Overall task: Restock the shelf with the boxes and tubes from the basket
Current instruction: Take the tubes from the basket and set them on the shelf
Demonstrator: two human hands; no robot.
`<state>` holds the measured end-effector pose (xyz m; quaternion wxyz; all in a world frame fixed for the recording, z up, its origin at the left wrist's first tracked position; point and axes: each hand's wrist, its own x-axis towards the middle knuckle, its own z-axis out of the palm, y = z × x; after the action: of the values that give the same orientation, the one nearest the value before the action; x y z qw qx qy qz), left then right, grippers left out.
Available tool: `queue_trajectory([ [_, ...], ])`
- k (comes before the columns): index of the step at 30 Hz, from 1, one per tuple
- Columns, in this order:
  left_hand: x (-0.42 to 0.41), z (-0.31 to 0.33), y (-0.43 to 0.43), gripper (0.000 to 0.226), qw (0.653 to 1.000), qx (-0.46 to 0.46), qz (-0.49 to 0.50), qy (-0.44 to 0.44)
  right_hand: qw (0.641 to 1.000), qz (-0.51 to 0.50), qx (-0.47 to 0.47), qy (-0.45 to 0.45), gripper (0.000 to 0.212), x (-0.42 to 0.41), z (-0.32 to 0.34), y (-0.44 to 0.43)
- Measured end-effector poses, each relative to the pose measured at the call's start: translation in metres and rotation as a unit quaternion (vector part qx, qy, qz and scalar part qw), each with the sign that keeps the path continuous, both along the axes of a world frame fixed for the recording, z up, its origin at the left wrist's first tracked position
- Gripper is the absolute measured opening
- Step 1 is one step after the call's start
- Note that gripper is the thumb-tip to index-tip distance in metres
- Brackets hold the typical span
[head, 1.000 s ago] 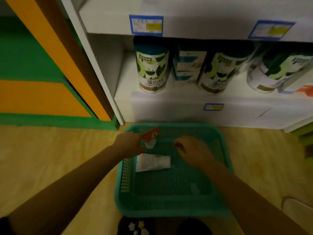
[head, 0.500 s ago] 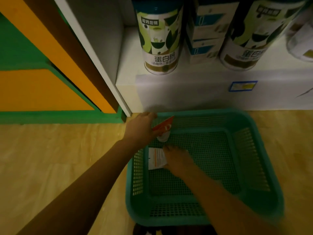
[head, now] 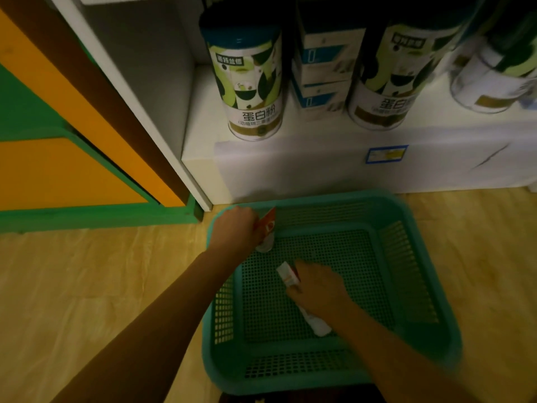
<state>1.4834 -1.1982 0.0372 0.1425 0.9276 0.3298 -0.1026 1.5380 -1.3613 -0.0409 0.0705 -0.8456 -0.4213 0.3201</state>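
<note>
Two tubes are in hand over the green basket [head: 430, 286]: the left hand [head: 236, 228] is closed around a red-and-white tube [head: 266, 232] near the basket's far left corner, cap end pointing down, while the right hand [head: 318, 287] is wrapped around a white tube [head: 290, 276] with orange print, its crimped tail trailing back under the wrist. Apart from these, the basket floor looks bare. Slipping seems the main risk, since both tubes look like soft, glossy plastic that gives under the fingers, and the long tail of the white one could snag on the basket's perforated mesh as it lifts. On the white shelf [head: 319, 158] beyond, tall round tins [head: 250, 82] with slick printed labels and stacked blue-and-white cartons [head: 322, 71] stand close together, so a tube pushed in carelessly could knock one over or roll off the smooth, flat ledge.
</note>
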Motion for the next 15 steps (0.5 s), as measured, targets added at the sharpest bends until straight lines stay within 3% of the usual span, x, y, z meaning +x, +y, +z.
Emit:
queue_trajectory([
  [1, -0.001, 0.001, -0.002, 0.032, 1.000, 0.000, 0.000, 0.002, 1.000, -0.016, 0.010, 0.007, 0.019, 0.001, 0.000, -0.004],
  [5, -0.003, 0.008, -0.009, 0.033, 1.000, -0.009, -0.003, 0.011, 0.997, -0.065, 0.014, 0.041, 0.041, -0.002, 0.001, -0.016],
  [8, -0.004, 0.010, -0.013, 0.029, 1.000, -0.014, -0.003, 0.016, 0.992, -0.086, -0.010, 0.091, 0.020, -0.012, 0.003, -0.021],
  [10, -0.005, 0.010, -0.015, 0.029, 1.000, -0.011, -0.005, 0.014, 0.994, -0.037, -0.065, 0.083, 0.059, -0.019, 0.001, -0.022],
  [11, -0.006, 0.011, -0.015, 0.029, 1.000, -0.012, -0.007, 0.014, 0.994, 0.003, -0.088, 0.064, 0.065, -0.022, 0.001, -0.023],
  [15, -0.007, 0.012, -0.015, 0.029, 1.000, -0.016, -0.012, 0.016, 0.982, 0.115, -0.147, 0.032, 0.047, -0.028, 0.000, -0.028],
])
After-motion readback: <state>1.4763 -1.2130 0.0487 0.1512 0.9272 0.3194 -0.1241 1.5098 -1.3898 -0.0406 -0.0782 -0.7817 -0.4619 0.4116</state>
